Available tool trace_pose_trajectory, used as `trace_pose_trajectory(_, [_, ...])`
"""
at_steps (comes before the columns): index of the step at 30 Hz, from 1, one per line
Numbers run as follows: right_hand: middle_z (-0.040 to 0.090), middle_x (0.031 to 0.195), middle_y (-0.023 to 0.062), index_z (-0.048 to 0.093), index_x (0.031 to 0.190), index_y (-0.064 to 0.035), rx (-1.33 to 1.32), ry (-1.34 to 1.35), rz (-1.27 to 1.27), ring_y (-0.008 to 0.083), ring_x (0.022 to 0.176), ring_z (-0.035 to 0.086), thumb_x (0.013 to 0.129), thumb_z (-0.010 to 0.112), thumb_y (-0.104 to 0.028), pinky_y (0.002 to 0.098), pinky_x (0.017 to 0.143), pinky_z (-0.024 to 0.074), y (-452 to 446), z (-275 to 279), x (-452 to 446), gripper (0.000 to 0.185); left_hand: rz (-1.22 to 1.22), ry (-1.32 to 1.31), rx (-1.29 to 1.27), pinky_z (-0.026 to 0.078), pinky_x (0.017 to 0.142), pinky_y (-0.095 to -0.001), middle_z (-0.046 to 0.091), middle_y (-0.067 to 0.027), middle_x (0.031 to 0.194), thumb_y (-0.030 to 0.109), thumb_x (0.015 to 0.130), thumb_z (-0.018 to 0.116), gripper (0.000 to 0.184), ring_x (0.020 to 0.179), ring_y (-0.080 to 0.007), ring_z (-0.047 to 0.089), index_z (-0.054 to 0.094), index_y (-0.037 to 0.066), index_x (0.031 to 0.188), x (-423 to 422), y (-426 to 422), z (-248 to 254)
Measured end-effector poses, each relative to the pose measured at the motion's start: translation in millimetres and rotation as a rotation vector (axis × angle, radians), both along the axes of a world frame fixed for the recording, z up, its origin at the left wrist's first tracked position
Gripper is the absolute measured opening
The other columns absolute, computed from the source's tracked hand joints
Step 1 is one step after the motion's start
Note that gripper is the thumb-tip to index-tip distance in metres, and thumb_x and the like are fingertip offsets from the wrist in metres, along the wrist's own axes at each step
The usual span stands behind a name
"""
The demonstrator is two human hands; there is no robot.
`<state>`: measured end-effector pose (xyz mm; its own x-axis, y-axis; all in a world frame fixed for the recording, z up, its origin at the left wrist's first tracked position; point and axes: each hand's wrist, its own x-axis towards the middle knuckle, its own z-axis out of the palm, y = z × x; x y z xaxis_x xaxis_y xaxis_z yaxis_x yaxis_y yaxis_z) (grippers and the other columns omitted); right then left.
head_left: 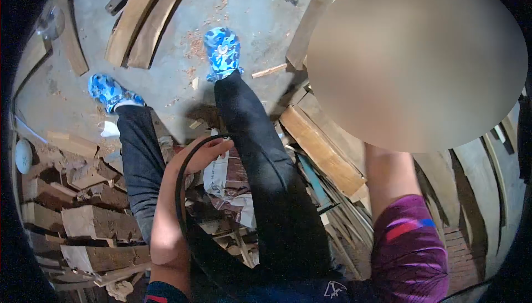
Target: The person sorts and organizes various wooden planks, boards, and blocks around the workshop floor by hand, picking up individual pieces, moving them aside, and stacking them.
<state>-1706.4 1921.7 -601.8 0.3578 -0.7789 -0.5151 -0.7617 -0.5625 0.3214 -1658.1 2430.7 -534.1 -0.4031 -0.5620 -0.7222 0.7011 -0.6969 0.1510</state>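
My left hand (208, 155) is between my knees, above my right thigh, with the fingers bent. A black cable (179, 192) loops up along my left forearm, passes through the fingers and comes down onto my dark trouser leg (266, 153). Below the hand lies a crumpled printed bag (227, 184), brown and white, partly hidden by my legs. My right forearm (392, 178), with a purple sleeve (410, 236), reaches forward to the right. A large blurred oval covers my right hand and whatever it touches.
Cut wood blocks (102, 222) are piled at the left. A thick wooden piece (321, 150) lies right of my leg, beside thin strips and a teal bar (313, 178). Curved boards (136, 20) lie on the grey floor (183, 3). Curved planks (482, 192) stand at the right.
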Motion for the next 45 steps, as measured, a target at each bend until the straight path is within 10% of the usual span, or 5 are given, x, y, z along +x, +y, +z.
trace_pose_trajectory(5, [0.033,0.149,0.0202,0.028,0.147,-0.0108,-0.111,0.074,0.868,0.0365,0.130,0.043,0.074,0.068,-0.063,0.0444,0.105,0.0390,-108,8,166,0.098,-0.008,0.010,-0.004,0.047,0.078,-0.0312,0.064,-0.0116,0.093,0.040,0.093,0.057,0.045,0.087,-0.0204,0.060,0.064,0.001,0.113,13,17,-9])
trace_pose_trajectory(15, [0.031,0.146,0.0253,0.020,0.149,-0.0153,0.058,0.437,0.779,0.0406,0.135,0.033,0.069,0.069,-0.069,0.0469,0.108,0.0348,-59,13,116,0.109,0.105,-0.176,0.025,0.046,0.078,-0.0317,0.065,-0.0125,0.087,0.043,0.094,0.056,0.049,0.084,-0.0196,0.059,0.065,-0.004,0.101,2,-3,-4])
trace_pose_trajectory(29, [0.030,0.149,0.0221,0.029,0.147,-0.0127,-0.108,0.035,0.852,0.0410,0.133,0.035,0.076,0.075,-0.022,0.0463,0.108,0.0349,-1,-39,96,0.085,0.472,-0.211,0.110,0.043,0.066,-0.0369,0.055,-0.0172,0.071,0.054,0.090,0.054,0.060,0.069,-0.0219,0.054,0.059,-0.005,0.081,11,10,-9])
trace_pose_trajectory(34, [0.066,0.105,0.0057,0.064,0.116,-0.0027,1.278,-0.539,0.015,0.0146,0.094,0.061,0.093,0.058,-0.008,0.0270,0.086,0.0468,324,51,272,0.024,0.342,-0.272,0.130,0.045,0.074,-0.0421,0.062,-0.0246,0.084,0.051,0.095,0.046,0.058,0.080,-0.0351,0.060,0.062,-0.005,0.090,41,25,2])
trace_pose_trajectory(45, [0.062,0.092,0.0098,0.062,0.111,-0.0034,2.251,-0.660,0.899,0.0203,0.085,0.059,0.085,0.067,-0.013,0.0325,0.076,0.0489,590,200,355,0.028,0.621,-0.469,0.030,0.046,0.062,-0.0372,0.061,-0.0124,0.079,0.026,0.093,0.055,0.028,0.071,-0.0244,0.059,0.063,0.000,0.094,85,55,34])
